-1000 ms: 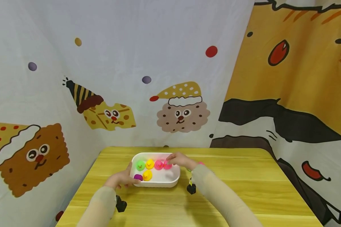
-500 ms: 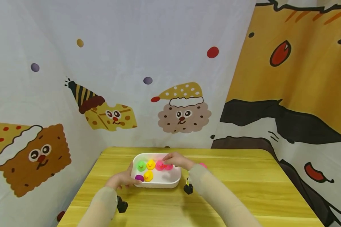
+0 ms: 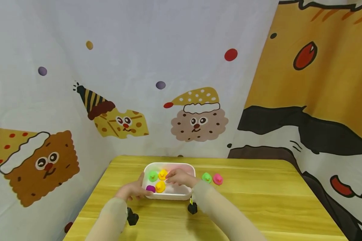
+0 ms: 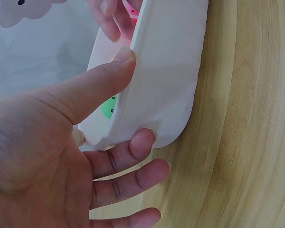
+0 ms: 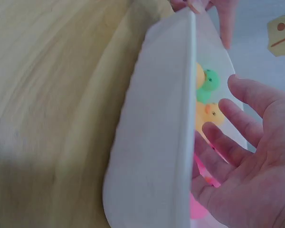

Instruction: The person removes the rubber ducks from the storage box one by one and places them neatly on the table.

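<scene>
A white plastic basin (image 3: 175,197) holds several small rubber ducks. My left hand (image 3: 134,189) grips its left end, thumb over the rim and fingertips against the outer wall in the left wrist view. Inside are a green duck (image 3: 153,176), a yellow duck (image 3: 163,174), a second yellow duck (image 3: 160,186) and a purple thing (image 3: 151,188) partly behind the left thumb. Over the basin's middle hangs my right hand (image 3: 182,177), fingers loosely spread beside the yellow ducks. It hides the pink ducks in the head view; pink (image 5: 197,209) shows beneath it in the right wrist view.
On the wooden table (image 3: 259,201), right of the basin, sit another green duck (image 3: 206,178) and a pink duck (image 3: 218,179) side by side. A cartoon-printed cloth (image 3: 132,50) hangs behind the table's back edge.
My right hand has moved left over the basin, from the pink ducks toward the yellow ones. The two ducks outside have come into full view. My left hand keeps its grip.
</scene>
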The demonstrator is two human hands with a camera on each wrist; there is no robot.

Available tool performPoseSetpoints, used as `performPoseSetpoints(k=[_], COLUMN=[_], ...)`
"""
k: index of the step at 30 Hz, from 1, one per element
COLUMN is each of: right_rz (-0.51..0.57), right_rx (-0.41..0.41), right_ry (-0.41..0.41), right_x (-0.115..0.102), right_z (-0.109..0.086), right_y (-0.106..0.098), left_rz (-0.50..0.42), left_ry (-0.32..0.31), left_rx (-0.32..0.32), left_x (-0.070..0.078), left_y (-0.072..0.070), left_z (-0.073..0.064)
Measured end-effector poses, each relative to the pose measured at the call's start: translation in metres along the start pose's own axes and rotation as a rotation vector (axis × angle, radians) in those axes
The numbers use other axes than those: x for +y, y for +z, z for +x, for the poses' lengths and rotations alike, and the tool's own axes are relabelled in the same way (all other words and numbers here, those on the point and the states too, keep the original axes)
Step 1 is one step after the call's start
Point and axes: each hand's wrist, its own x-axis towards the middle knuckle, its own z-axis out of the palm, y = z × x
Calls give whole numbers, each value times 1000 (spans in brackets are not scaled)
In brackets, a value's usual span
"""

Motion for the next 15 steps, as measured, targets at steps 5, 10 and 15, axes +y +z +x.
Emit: performPoseSetpoints(k=[5, 10, 15], right_rz=[21, 25, 15], right_rx=[25, 19, 7], right_ry=[9, 85, 115], right_x=[3, -11, -8], right_z=[5, 1, 5], right_y=[15, 23, 24], left_rz=[6, 16, 29], left_ry=[4, 5, 7], left_rx=[-2, 6, 9], left_x=[0, 0, 1], left_y=[1, 1, -1], left_z=[1, -1, 0])
